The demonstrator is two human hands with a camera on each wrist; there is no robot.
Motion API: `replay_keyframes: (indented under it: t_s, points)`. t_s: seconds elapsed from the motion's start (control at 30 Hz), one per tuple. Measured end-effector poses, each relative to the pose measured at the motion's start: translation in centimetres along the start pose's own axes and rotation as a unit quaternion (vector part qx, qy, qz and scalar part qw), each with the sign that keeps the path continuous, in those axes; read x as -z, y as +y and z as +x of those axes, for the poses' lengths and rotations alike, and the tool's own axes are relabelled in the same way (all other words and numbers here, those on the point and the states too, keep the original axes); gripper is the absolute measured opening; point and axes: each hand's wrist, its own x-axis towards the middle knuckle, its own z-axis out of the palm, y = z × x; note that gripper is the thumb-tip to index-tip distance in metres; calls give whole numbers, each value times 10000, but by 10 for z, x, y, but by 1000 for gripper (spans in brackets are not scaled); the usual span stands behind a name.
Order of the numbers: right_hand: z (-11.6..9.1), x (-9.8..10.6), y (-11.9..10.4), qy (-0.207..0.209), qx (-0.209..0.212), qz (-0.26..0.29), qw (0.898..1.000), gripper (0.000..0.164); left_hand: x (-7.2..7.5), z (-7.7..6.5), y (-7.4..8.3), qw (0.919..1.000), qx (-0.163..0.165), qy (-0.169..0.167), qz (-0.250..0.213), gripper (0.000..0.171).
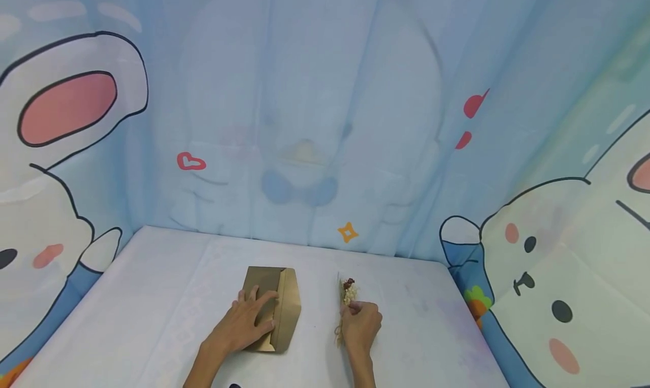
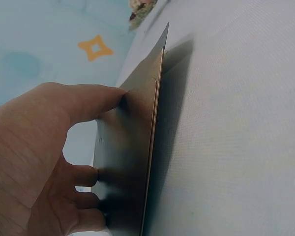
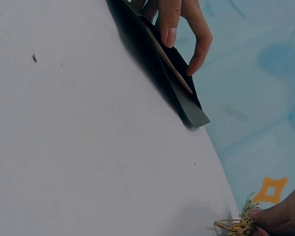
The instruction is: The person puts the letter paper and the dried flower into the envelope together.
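A gold envelope [image 1: 289, 306] lies on the white-covered table with its pointed flap folded out to the right. My left hand [image 1: 247, 320] rests on it with fingers spread, thumb and fingertips touching the paper near the opening. In the left wrist view the envelope [image 2: 132, 147] appears edge-on beneath the fingertips. To the right, my right hand [image 1: 361, 325] pinches a small bunch of dried flowers [image 1: 348, 291], cream and dark red at the top, with twine at the stems. The right wrist view shows the bunch [image 3: 243, 223] between thumb and finger; the palm hides part of it.
The white tablecloth [image 1: 421, 331] spreads on both sides of the hands. A blue curtain [image 1: 304, 95] with cartoon rabbits hangs behind and beside the table. A small dark object [image 1: 235, 386] shows at the bottom edge of the head view.
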Motion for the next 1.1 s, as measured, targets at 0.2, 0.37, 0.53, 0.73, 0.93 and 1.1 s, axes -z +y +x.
replay_keyframes:
  t_s: [0.2,0.37,0.53,0.73,0.93,1.1]
  points:
    - [-2,-2,-9,-18,83,27,10000,9,2,-1,-1,10000,25,25,41,61]
    - [-4,-5,-16,-45,138,107,9998,8,2,-1,-2,10000,-13,23,26,59]
    - [-8,-11,-20,-155,158,191,9996,8,2,0,-3,10000,-6,37,82,60]
    - [-13,-20,-26,-311,184,272,9990,7,2,0,-5,10000,22,43,62,59]
    - [-16,-24,-35,-437,300,246,9983,7,-1,2,-7,10000,-18,38,12,60]
    - [-18,-29,-40,-509,385,219,9977,8,-1,4,-7,10000,-50,28,-18,61]
